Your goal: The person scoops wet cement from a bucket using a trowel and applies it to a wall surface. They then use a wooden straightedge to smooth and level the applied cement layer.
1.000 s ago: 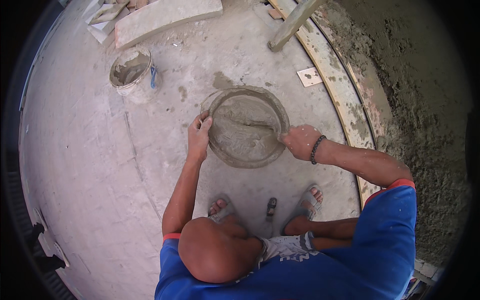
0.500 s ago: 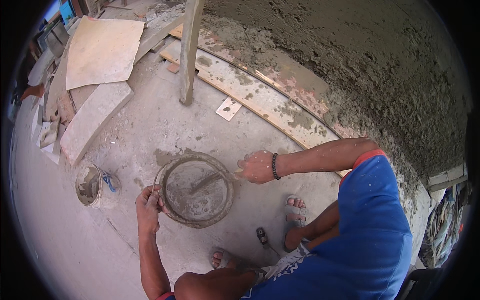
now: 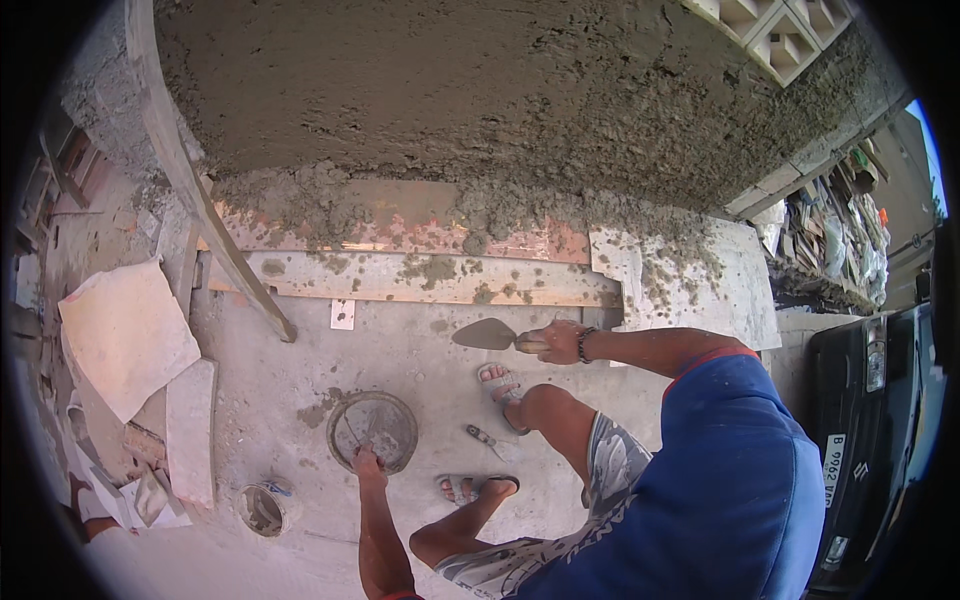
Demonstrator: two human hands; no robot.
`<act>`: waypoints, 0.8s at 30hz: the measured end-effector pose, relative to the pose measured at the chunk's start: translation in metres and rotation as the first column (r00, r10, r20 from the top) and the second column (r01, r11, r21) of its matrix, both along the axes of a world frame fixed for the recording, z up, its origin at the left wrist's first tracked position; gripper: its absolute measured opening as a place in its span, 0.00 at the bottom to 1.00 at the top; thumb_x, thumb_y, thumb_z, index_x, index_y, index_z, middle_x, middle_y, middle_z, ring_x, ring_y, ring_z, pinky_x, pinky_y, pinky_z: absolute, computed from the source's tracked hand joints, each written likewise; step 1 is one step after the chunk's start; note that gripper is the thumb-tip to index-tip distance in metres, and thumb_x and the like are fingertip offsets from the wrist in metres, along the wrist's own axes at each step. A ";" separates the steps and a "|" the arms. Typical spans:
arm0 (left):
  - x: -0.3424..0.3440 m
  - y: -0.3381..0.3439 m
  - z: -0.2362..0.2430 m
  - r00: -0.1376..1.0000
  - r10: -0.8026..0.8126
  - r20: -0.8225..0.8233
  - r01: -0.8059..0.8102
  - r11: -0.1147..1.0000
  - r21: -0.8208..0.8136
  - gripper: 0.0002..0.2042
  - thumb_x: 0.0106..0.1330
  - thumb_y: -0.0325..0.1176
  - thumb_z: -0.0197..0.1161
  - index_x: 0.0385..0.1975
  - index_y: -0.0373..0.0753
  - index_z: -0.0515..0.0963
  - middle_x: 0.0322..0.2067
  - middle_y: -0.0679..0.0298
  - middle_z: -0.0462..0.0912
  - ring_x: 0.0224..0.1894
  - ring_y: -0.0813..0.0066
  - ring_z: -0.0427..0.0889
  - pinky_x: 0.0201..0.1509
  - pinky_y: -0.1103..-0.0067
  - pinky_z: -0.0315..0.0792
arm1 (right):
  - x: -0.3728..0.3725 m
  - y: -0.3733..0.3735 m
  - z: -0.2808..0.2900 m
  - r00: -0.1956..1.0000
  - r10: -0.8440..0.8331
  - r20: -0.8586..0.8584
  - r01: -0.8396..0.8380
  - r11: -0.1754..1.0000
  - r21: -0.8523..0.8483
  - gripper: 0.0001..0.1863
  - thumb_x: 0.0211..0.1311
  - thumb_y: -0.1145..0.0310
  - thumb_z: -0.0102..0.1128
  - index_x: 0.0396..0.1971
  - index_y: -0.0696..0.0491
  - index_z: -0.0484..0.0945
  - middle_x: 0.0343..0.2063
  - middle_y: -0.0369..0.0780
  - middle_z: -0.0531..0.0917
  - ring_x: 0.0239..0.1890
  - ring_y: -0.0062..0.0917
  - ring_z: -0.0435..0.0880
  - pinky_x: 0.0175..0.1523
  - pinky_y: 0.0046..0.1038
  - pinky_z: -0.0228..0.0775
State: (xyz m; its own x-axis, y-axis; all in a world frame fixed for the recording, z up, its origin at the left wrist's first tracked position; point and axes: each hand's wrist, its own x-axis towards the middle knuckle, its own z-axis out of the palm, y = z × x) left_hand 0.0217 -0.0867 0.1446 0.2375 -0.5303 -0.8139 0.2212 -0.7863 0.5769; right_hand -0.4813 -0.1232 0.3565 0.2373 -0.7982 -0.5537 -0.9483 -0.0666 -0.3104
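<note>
My right hand (image 3: 548, 341) grips the wooden handle of a trowel (image 3: 485, 334), whose grey blade points left above my sandalled feet. My left hand (image 3: 368, 460) is closed on the near edge of a round, mortar-coated pan (image 3: 405, 431) on the concrete floor. Wet grey mortar smears the inside of the pan. A small dark tool (image 3: 480, 434) lies between my feet. A whitish bucket (image 3: 270, 508) with mortar-stained walls stands left of the pan.
Ahead is a mortar-covered wall (image 3: 450, 100) with spattered boards (image 3: 400, 278) along its foot. A wooden post (image 3: 215, 230) leans at left, near broken slabs and a sheet (image 3: 130, 340). A black vehicle (image 3: 850, 430) and a debris pile (image 3: 835, 225) are at right.
My view has swung right and up toward the wall. The trowel has come out of the pan and now sits in my raised right hand. My left hand still grips the pan.
</note>
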 end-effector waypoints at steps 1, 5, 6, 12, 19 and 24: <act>-0.004 0.001 0.001 0.997 -0.050 0.061 0.049 0.999 0.015 0.06 0.64 0.33 0.54 0.39 0.41 0.73 0.18 0.66 0.67 0.14 0.73 0.65 0.20 0.75 0.65 | -0.023 0.026 0.050 0.988 -0.094 -0.124 0.110 0.985 0.131 0.29 0.54 0.61 0.58 0.60 0.36 0.68 0.45 0.41 0.83 0.45 0.41 0.82 0.51 0.42 0.76; -0.038 0.003 0.048 0.991 -0.130 0.014 0.127 0.983 0.130 0.08 0.64 0.36 0.57 0.40 0.43 0.72 0.18 0.65 0.67 0.13 0.73 0.62 0.19 0.75 0.62 | -0.145 0.256 0.131 0.913 -0.255 -0.317 0.311 0.941 0.138 0.25 0.59 0.60 0.56 0.59 0.42 0.70 0.57 0.37 0.75 0.53 0.37 0.79 0.56 0.39 0.74; -0.055 0.009 0.074 0.983 -0.181 0.022 0.173 0.964 0.202 0.09 0.64 0.36 0.58 0.41 0.43 0.72 0.18 0.65 0.67 0.12 0.73 0.62 0.18 0.75 0.62 | -0.156 0.328 0.150 0.851 -0.396 -0.345 0.463 0.876 0.137 0.25 0.60 0.59 0.58 0.58 0.44 0.70 0.55 0.39 0.77 0.52 0.36 0.79 0.53 0.41 0.74; -0.140 0.061 0.201 0.966 -0.260 -0.003 0.253 0.936 0.244 0.11 0.62 0.33 0.60 0.42 0.40 0.72 0.18 0.64 0.67 0.11 0.74 0.63 0.14 0.77 0.59 | -0.113 0.505 0.246 0.197 -0.885 -0.421 0.968 0.107 0.228 0.19 0.56 0.58 0.64 0.41 0.56 0.79 0.34 0.48 0.85 0.38 0.38 0.85 0.43 0.37 0.77; -0.247 0.124 0.272 0.949 -0.314 -0.024 0.311 0.925 0.220 0.10 0.66 0.33 0.56 0.43 0.36 0.73 0.16 0.65 0.65 0.11 0.74 0.63 0.14 0.75 0.59 | -0.145 0.667 0.185 0.081 -0.962 -0.261 0.972 0.019 0.234 0.14 0.53 0.66 0.66 0.37 0.57 0.78 0.22 0.42 0.81 0.19 0.27 0.81 0.24 0.32 0.72; -0.312 0.160 0.269 0.933 -0.359 0.003 0.349 0.909 0.227 0.16 0.70 0.34 0.50 0.55 0.36 0.72 0.17 0.65 0.64 0.13 0.74 0.62 0.16 0.75 0.63 | -0.182 0.738 0.204 -0.129 -0.967 -0.221 0.930 -0.196 0.312 0.08 0.52 0.73 0.64 0.32 0.55 0.76 0.15 0.35 0.74 0.13 0.22 0.74 0.17 0.26 0.65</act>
